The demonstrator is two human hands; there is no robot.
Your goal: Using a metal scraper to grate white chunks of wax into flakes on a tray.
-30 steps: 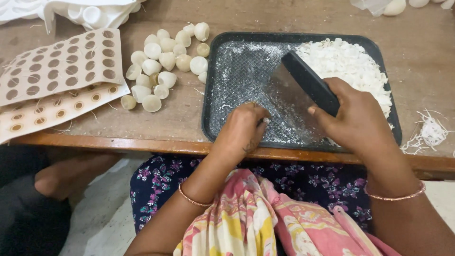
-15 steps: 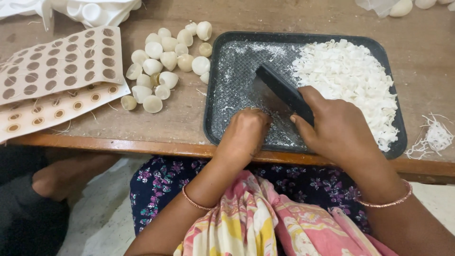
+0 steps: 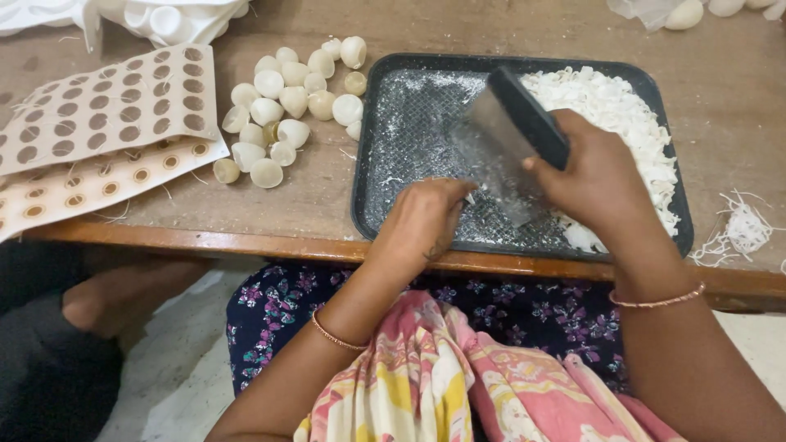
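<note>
Both hands work over a dark rectangular tray (image 3: 372, 155) at the near edge of a wooden table (image 3: 311, 196). Right hand (image 3: 602, 176) grips the black handle of a flat metal chopping blade (image 3: 499, 155), its edge tilted down onto the tray floor. Left hand (image 3: 422, 221) rests with fingers curled on the tray beside the blade, pinching something too small to identify. White chopped pieces (image 3: 630, 123) heap along the tray's right side. Pale round shells (image 3: 286, 106) lie left of the tray, near perforated cardboard sheets (image 3: 106, 123).

One tray (image 3: 368, 164), one chopper (image 3: 508, 139), two perforated sheets (image 3: 106, 106).
</note>
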